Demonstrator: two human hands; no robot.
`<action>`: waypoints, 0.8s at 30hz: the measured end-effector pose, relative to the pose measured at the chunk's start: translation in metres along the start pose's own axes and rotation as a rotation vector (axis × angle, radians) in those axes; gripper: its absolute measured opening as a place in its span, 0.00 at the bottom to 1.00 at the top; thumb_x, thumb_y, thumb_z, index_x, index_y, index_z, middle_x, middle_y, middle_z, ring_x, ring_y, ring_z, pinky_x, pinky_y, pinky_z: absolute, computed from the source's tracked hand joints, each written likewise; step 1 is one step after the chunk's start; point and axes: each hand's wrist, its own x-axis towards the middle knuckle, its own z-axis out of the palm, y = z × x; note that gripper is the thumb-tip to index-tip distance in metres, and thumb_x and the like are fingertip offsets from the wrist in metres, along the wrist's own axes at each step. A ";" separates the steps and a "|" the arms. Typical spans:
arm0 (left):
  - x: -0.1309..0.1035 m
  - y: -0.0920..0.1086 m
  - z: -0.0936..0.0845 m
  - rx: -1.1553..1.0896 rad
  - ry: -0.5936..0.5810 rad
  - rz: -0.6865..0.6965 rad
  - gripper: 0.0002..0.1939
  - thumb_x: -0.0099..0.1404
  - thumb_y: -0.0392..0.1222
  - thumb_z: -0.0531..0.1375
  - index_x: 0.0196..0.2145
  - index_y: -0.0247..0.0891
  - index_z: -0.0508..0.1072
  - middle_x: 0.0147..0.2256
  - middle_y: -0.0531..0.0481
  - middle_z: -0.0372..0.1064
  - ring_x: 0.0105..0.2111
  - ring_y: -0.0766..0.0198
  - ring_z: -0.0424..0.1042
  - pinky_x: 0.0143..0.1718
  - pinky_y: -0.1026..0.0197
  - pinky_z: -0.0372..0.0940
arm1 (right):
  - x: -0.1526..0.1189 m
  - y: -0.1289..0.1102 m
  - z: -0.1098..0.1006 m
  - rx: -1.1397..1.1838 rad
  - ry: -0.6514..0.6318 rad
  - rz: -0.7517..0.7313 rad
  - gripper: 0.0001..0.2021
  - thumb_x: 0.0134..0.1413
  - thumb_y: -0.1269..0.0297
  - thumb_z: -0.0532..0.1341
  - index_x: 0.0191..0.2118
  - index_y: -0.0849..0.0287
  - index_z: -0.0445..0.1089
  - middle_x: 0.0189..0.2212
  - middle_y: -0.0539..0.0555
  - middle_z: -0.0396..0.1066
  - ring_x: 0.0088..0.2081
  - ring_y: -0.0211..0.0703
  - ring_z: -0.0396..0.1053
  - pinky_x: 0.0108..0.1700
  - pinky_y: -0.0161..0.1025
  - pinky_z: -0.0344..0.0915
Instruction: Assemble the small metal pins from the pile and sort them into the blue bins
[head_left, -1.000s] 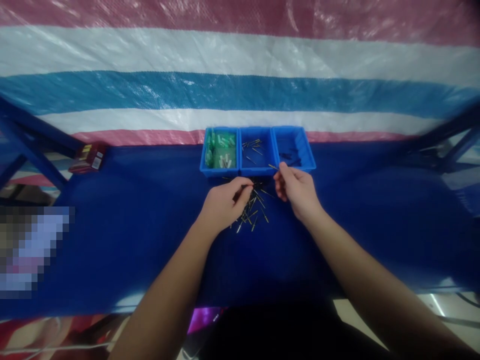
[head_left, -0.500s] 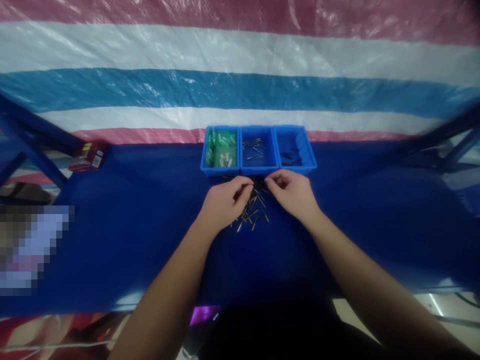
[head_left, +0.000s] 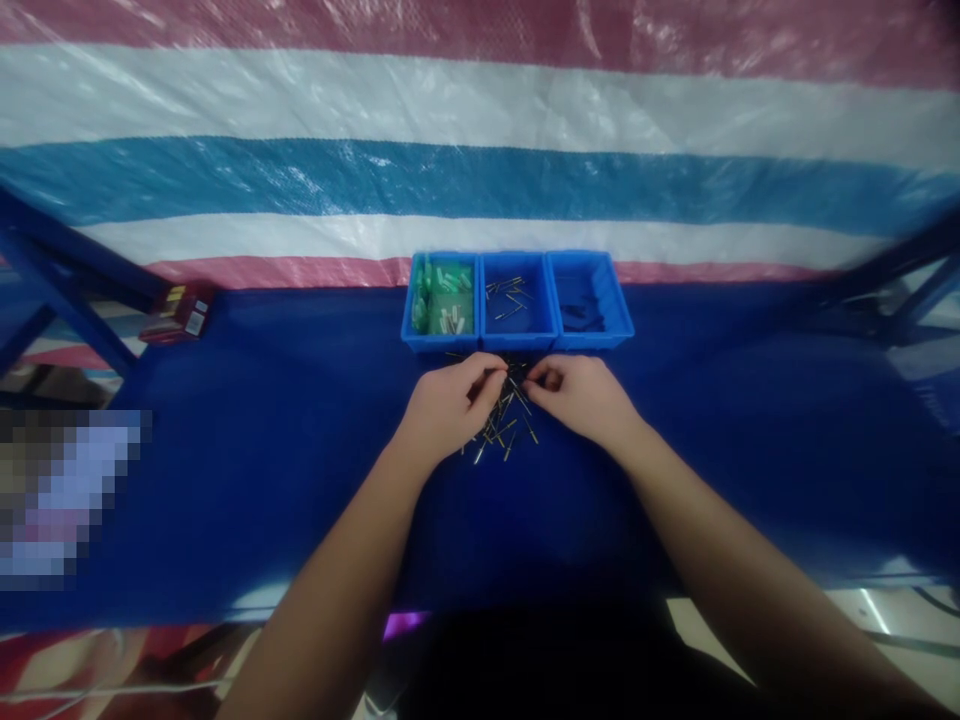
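Pins (head_left: pixel 503 418) remain heaped at frame centre; several lie in the middle bin (head_left: pixel 519 342). Left hand (head_left: pixel 444 405) and right hand (head_left: pixel 589 398) each look pinched; whether on pins, I cannot tell.

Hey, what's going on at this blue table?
Someone's left hand covers part of a loose pile of thin metal-looking pins on the blue table, and the right hand is at the pile's right edge. Whether either hand holds a pin is too small to tell. Beyond the pile, the left blue bin holds pale pieces and green plastic, the middle bin a few similar pins, and the right bin some dark pieces.
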 end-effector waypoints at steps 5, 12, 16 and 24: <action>0.000 0.000 0.000 0.001 -0.006 -0.005 0.09 0.71 0.43 0.57 0.43 0.40 0.75 0.28 0.56 0.73 0.24 0.71 0.69 0.29 0.66 0.62 | -0.002 -0.002 0.001 0.133 0.077 -0.024 0.04 0.52 0.62 0.64 0.31 0.56 0.75 0.22 0.47 0.71 0.24 0.38 0.67 0.28 0.37 0.60; -0.001 0.000 0.001 -0.050 0.001 0.025 0.10 0.67 0.45 0.62 0.45 0.41 0.75 0.24 0.58 0.71 0.24 0.70 0.70 0.29 0.66 0.63 | -0.006 -0.008 0.007 0.740 0.118 -0.094 0.03 0.52 0.67 0.63 0.34 0.59 0.69 0.24 0.47 0.70 0.24 0.35 0.67 0.27 0.35 0.63; -0.001 0.001 0.000 -0.062 0.018 0.039 0.06 0.68 0.43 0.61 0.41 0.41 0.76 0.25 0.57 0.72 0.24 0.71 0.70 0.28 0.67 0.62 | -0.005 -0.009 0.011 0.961 0.046 -0.118 0.04 0.52 0.68 0.62 0.35 0.58 0.67 0.26 0.49 0.75 0.25 0.36 0.72 0.27 0.35 0.65; -0.002 0.002 -0.001 -0.109 0.027 0.043 0.07 0.69 0.42 0.60 0.43 0.40 0.75 0.26 0.56 0.73 0.23 0.71 0.70 0.30 0.67 0.65 | -0.002 -0.011 0.010 1.077 0.038 -0.097 0.05 0.53 0.64 0.63 0.33 0.58 0.67 0.25 0.50 0.76 0.28 0.38 0.74 0.28 0.36 0.67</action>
